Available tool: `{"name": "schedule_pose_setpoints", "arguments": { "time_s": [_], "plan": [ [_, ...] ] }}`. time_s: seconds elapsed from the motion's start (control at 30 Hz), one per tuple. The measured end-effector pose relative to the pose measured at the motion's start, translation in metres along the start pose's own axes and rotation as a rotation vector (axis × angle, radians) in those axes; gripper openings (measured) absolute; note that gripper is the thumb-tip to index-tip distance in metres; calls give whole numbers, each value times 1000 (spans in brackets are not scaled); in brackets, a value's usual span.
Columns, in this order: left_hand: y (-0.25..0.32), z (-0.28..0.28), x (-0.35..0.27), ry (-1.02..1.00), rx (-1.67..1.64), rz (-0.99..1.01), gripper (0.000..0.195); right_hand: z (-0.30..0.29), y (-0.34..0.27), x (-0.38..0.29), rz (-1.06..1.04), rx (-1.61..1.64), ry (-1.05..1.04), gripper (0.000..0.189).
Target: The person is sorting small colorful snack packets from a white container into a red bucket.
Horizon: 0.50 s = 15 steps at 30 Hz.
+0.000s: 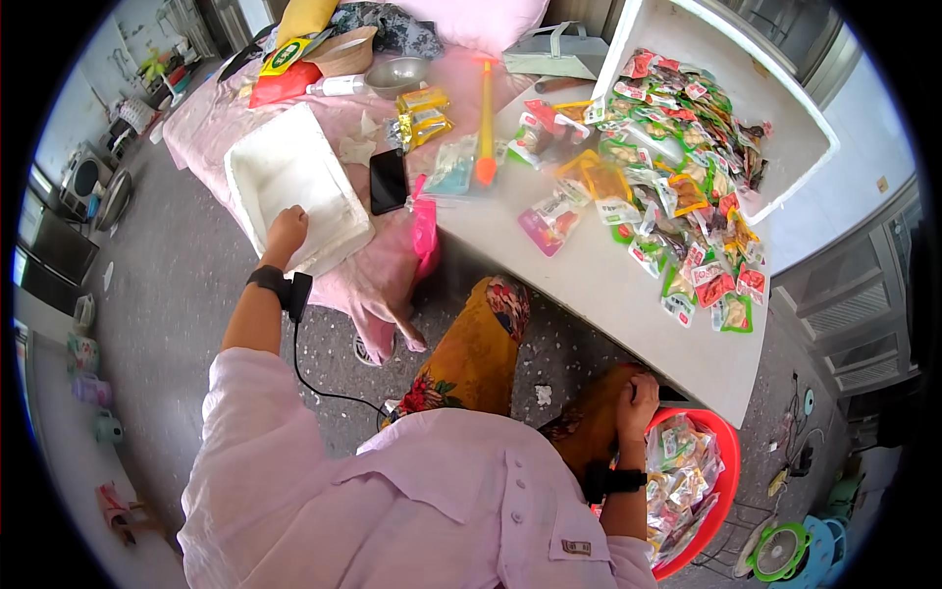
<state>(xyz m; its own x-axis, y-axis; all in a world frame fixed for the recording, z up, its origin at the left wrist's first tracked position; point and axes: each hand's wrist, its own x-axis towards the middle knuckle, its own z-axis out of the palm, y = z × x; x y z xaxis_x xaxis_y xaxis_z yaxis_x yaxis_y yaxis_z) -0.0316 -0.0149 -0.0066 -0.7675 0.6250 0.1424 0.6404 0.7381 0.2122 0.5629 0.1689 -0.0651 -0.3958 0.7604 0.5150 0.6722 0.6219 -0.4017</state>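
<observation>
My left hand (288,227) is curled into a fist at the near left part of a white foam box (316,173), and no object shows in it. The box sits on a pink cloth and its inside looks bare. My right hand (639,401) rests on my right knee, just below the white tabletop's edge; its fingertips are hidden. Beside that hand stands a red tub (728,456) full of small sealed food packets (677,486). Many more vacuum-sealed food packets (684,191) spill from a tipped white foam box (795,110) across the white table (589,265).
A black phone (388,182), golden packets (425,118), a metal bowl (397,76), a plastic bottle (338,85) and a yellow stick with an orange end (486,125) lie ahead. A pink bag (425,228) hangs at the table edge. A green fan (780,552) stands on the right.
</observation>
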Motion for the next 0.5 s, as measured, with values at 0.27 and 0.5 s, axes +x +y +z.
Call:
{"name": "schedule_pose_setpoints", "arguments": {
  "time_s": [0.27,0.5],
  "plan": [
    [14,-26,-3,218,-237,35,20,-1,0,0,-35,0,18,11],
    [142,-62,-74,-277,-1045,-17,15,-5,-31,22,40,206,36,10]
  ]
}}
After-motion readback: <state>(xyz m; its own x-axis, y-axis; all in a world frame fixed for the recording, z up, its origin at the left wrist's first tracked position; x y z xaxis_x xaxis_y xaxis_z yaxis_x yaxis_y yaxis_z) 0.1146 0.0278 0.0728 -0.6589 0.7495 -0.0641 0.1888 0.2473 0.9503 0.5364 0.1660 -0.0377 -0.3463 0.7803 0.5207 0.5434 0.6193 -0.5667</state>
